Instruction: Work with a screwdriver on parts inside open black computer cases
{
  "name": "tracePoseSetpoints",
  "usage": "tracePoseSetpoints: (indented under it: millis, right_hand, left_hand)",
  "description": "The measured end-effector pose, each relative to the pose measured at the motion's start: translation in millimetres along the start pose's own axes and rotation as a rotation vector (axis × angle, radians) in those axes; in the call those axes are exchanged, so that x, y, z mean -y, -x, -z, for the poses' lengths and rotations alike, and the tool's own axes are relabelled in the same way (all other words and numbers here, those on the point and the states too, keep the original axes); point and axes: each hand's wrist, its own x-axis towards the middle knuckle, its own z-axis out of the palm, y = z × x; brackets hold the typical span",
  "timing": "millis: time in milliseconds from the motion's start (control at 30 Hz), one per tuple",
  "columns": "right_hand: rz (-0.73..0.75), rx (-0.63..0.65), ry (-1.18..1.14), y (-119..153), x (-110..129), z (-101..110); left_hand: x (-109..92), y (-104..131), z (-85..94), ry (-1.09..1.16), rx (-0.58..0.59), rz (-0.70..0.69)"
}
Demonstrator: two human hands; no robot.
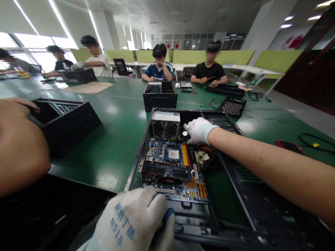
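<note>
An opened computer case (187, 205) lies flat in front of me, its inside facing up. My left hand (136, 216), in a white glove, is closed at the near left edge of the case, its fingertips mostly hidden. Deeper in the case my right hand (200, 130), also gloved, has its fingers closed around the side of a small black cooling fan (184, 134). That fan sits beside the power supply (165, 127). The motherboard (157, 148) shows a bare processor (173, 154), yellow memory slots (185, 155) and a black graphics card (166, 170). Loose cables (205, 155) lie near my right wrist.
At left, another person's bare arm (22, 146) reaches to a second black case (70, 123). A further case (160, 99) stands ahead on the green table (115, 139). Several people sit opposite. A black perforated panel (232, 106) and a cable (316, 139) lie to the right.
</note>
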Motion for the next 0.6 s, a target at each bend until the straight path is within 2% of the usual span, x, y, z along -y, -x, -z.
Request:
tracePoseSetpoints:
  millis: [200,300,433,600]
  right_hand:
    - [0.007,-0.052,0.015,6.9,3.5,1.2]
    - [0.014,-0.062,0.011,12.8,1.1,6.8]
    - [0.044,-0.107,-0.055,29.6,-14.8,13.1]
    - [0.083,-0.276,-0.261,65.9,-41.9,4.9]
  left_hand:
    - [1.2,-1.3,1.1,0.031,0.002,-0.014]
    - [0.1,-1.0,4.9,0.057,0.062,0.025]
    - [-1.0,-2.6,17.5,0.138,0.138,0.070]
    - [5.9,-20.1,33.7,0.210,0.189,0.064]
